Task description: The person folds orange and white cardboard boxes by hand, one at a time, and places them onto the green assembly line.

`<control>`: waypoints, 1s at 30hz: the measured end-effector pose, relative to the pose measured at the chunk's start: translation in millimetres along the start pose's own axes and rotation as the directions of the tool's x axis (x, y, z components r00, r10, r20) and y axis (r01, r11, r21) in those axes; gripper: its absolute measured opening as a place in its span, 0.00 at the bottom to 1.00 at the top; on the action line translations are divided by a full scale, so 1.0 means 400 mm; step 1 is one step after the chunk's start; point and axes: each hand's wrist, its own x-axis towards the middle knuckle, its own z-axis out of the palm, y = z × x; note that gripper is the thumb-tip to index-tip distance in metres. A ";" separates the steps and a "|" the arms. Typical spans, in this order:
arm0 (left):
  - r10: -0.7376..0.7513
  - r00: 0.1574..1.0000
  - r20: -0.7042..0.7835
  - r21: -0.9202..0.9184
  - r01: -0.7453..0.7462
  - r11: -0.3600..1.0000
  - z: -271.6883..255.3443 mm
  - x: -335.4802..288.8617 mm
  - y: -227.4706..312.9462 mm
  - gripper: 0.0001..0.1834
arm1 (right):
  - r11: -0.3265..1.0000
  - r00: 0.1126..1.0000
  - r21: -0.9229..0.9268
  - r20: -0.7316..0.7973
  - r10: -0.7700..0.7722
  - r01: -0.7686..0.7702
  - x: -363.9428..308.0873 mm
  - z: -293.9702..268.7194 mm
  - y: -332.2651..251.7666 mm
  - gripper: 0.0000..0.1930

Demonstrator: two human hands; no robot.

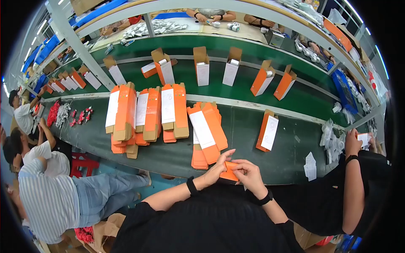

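An orange cardboard box (229,172) is between my hands at the near edge of the dark table. My left hand (215,172) is wrapped around its left side, thumb and fingers partly stretched out. With bent fingers, my right hand (250,173) grips the box's upper end. What is inside the box cannot be seen. Just beyond my left hand lie several flattened orange boxes (207,128), fanned in a pile, each with a white panel. One formed orange-and-white box (267,131) stands upright to the right, its top flap raised.
More piles of flattened boxes (126,109) lie to the left. Along the green conveyor (181,74) stand several open-topped boxes (201,71). A crumpled paper sheet (310,166) and clear plastic bags (331,143) lie at the right. Co-workers sit close by on both sides.
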 end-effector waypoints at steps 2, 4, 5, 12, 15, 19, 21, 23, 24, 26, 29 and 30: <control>0.047 0.997 -0.062 0.026 -0.045 0.999 0.006 0.000 -0.001 0.37 | 0.992 0.999 -0.113 -0.018 0.049 -0.051 0.001 0.007 -0.021 0.02; 0.030 0.998 -0.053 0.039 -0.028 0.999 0.015 0.002 0.009 0.38 | 0.962 0.999 -0.271 0.014 -0.031 0.034 -0.004 -0.005 -0.045 0.02; 0.014 0.999 -0.046 0.054 -0.011 0.998 0.019 0.003 0.011 0.38 | 0.900 0.992 -0.418 0.061 -0.106 0.122 -0.003 -0.010 -0.051 0.03; 0.059 0.998 0.018 0.195 -0.062 0.979 0.028 0.023 -0.003 0.35 | 0.837 0.994 -0.536 0.045 -0.101 0.110 0.012 -0.043 -0.039 0.09; 0.036 0.985 0.168 0.302 -0.086 0.949 0.031 0.006 0.035 0.41 | 0.854 0.991 -0.505 0.104 -0.081 0.123 -0.016 -0.063 -0.047 0.13; -0.008 0.933 0.359 0.600 -0.224 0.768 0.036 0.004 0.119 0.43 | 0.934 0.932 0.016 0.080 0.354 -0.356 -0.042 -0.125 -0.039 0.18; 0.147 0.929 0.339 0.542 -0.320 0.777 0.077 0.013 0.131 0.36 | 0.890 0.893 -0.104 0.023 0.449 -0.445 -0.052 -0.174 0.004 0.22; 0.349 0.867 0.357 0.477 -0.490 0.729 0.118 0.034 0.130 0.34 | 0.921 0.921 0.041 0.060 0.384 -0.387 -0.064 -0.186 0.048 0.29; 0.389 0.818 0.423 0.514 -0.570 0.640 0.137 0.054 0.121 0.36 | 0.794 0.886 0.394 0.169 0.433 -0.463 -0.066 -0.198 0.051 0.34; 0.424 0.770 0.477 0.552 -0.638 0.537 0.144 0.073 0.111 0.37 | 0.799 0.920 0.465 0.110 0.375 -0.381 -0.050 -0.200 0.040 0.34; 0.461 0.794 0.396 0.718 -0.581 0.383 0.114 0.091 0.113 0.47 | 0.761 0.959 0.624 -0.063 0.277 -0.179 0.014 -0.205 0.021 0.36; 0.488 0.828 0.278 0.755 -0.502 0.422 0.088 0.096 0.112 0.47 | 0.808 0.974 0.583 -0.123 0.189 -0.083 0.058 -0.200 0.034 0.37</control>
